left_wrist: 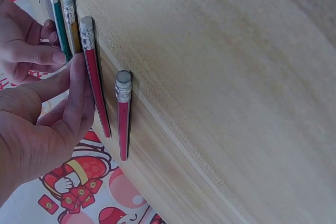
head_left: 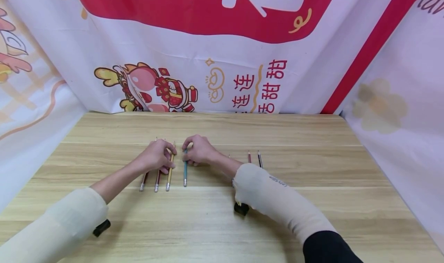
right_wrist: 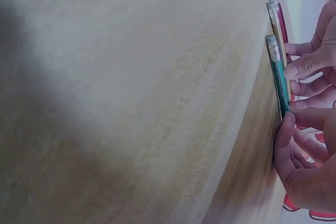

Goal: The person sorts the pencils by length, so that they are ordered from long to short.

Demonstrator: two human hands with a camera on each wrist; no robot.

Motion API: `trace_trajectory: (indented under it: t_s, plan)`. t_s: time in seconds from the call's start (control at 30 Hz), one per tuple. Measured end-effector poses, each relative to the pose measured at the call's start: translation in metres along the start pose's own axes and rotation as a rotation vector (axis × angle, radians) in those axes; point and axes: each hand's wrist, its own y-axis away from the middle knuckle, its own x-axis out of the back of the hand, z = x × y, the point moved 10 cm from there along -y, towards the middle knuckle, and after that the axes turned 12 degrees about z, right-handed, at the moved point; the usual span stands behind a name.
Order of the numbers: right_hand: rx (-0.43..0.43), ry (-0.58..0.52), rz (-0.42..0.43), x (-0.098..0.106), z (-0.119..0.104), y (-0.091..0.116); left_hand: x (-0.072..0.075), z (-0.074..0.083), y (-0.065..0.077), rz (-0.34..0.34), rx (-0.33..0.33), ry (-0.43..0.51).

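My left hand point(head_left: 159, 155) holds a yellow pencil point(head_left: 170, 176) between thumb and fingers. Its eraser end points towards me. Just right of it, my right hand point(head_left: 200, 150) pinches the upper part of a teal pencil point(head_left: 185, 174), which lies nearly parallel with a small gap between. Two dark red pencils lie left of the yellow one; the nearer red pencil point(left_wrist: 94, 77) is right beside my left fingers, the other red pencil point(left_wrist: 123, 124) farther out. The left hand covers their middle parts in the head view.
Right of my right forearm lie a red pencil point(head_left: 249, 156) and a black pencil point(head_left: 260, 159); another pencil is mostly hidden behind that forearm. All rest on a wood-grain table point(head_left: 208, 224). A printed white and red cloth point(head_left: 194, 43) hangs behind the far edge.
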Motion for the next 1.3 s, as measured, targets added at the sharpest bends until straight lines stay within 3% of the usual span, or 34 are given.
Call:
trace_trajectory:
  t_s: [0.93,1.3]
  plan:
    - [0.024,0.026,-0.028,-0.002,-0.0019,0.0049,-0.0004,-0.0007,0.0004,-0.013,0.006,-0.013]
    - [0.032,-0.013,-0.037,-0.0004,-0.0029,0.0068,0.0005,0.0014,0.001,-0.01,-0.005,0.008]
